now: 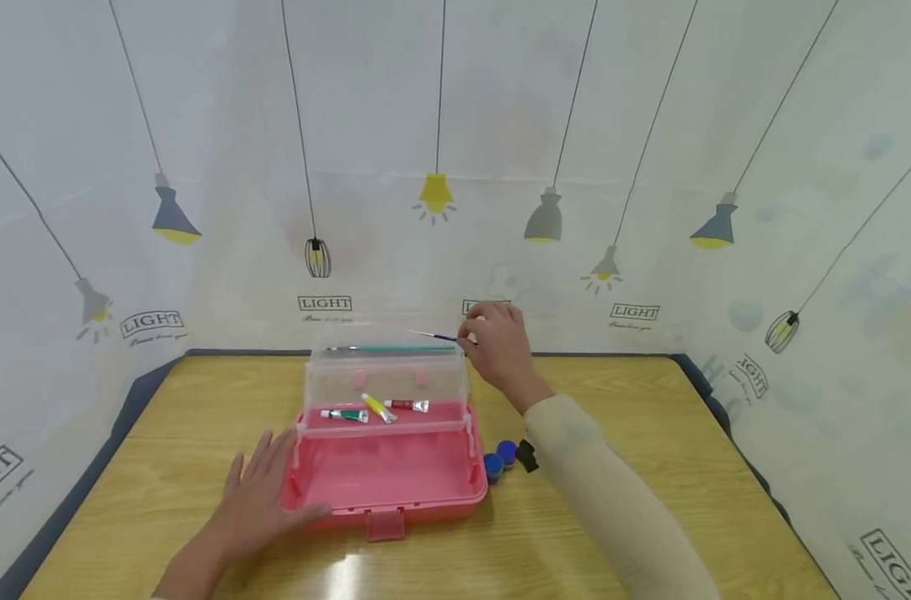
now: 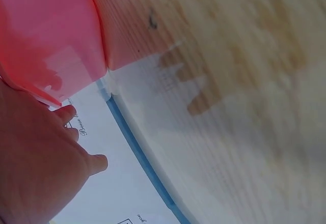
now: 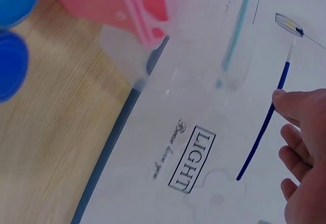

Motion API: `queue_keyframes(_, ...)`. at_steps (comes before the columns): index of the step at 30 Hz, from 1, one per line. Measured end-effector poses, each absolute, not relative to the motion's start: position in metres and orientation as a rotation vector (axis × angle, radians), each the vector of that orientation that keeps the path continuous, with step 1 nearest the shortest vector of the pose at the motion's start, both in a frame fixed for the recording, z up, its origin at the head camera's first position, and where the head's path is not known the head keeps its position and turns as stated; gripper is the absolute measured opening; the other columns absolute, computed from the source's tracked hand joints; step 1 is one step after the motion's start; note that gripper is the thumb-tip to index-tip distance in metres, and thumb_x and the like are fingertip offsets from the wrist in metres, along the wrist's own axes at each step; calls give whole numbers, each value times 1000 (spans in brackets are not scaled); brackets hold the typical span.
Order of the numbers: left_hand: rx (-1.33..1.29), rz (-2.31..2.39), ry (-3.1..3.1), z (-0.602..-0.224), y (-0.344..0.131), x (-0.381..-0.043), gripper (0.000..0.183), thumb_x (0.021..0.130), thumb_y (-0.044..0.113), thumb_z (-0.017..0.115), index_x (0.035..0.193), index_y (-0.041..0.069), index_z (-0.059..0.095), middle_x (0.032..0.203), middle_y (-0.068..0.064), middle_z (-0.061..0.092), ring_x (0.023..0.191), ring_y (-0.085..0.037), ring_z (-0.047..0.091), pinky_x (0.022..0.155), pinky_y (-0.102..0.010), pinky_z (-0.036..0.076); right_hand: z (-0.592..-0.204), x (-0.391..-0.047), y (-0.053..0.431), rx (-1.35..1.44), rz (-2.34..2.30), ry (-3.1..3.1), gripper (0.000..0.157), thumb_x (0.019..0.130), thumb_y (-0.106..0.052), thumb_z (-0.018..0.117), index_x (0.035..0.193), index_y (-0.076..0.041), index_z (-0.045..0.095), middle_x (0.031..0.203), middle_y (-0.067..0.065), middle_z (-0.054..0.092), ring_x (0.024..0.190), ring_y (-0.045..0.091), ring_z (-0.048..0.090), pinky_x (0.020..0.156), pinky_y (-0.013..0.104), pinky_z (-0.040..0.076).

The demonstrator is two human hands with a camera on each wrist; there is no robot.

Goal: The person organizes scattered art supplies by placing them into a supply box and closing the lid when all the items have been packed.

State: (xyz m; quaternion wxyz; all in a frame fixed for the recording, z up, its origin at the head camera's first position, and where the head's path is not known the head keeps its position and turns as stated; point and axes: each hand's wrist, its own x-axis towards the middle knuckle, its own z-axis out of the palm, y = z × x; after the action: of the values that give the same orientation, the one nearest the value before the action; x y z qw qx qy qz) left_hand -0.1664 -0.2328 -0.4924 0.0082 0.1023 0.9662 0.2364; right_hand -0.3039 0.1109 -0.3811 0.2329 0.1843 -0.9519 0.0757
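Observation:
A pink storage box (image 1: 383, 505) stands with its translucent lid (image 1: 335, 385) raised. Green (image 1: 344, 415), yellow (image 1: 378, 408) and dark red paint tubes (image 1: 406, 406) lie in its upper tray. Along the top of the lid lies a teal paintbrush (image 3: 235, 35). My right hand (image 1: 496, 346) pinches a slim blue paintbrush (image 3: 264, 127) between thumb and finger, above the lid's right end and apart from it. At the box's left side, my left hand (image 1: 252, 496) rests with fingers extended and thumb over the front rim. The left wrist view shows only part of that hand (image 2: 43, 155).
Two blue-capped paint jars (image 1: 493, 467) stand against the box's right side, with a small black object (image 1: 527, 456) beside them. The wooden table (image 1: 613, 467) ends at a dark-edged backdrop (image 1: 575, 275) printed with hanging lamps. The box's pink latch (image 1: 386, 526) hangs at its front.

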Motion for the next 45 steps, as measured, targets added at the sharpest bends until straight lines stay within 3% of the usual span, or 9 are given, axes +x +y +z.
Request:
queue_keyframes(24,330,710,3057,-494,-233,-163,114,75,72,65,157,13,12,159,-18,24,148,-45,9,113,-73,4,-378,-326,34,652,51,-2718,13,93,-33,66,97,-26,76,122,-4,60,122,18,49,112,41,35)
queue_keyframes(45,316,702,3050,-490,-232,-163,115,75,72,64,157,14,9,160,-18,22,148,-45,9,113,-72,4,-389,-338,14,668,61,-2887,9,88,-33,72,90,-25,77,113,-5,60,115,16,47,111,40,36)
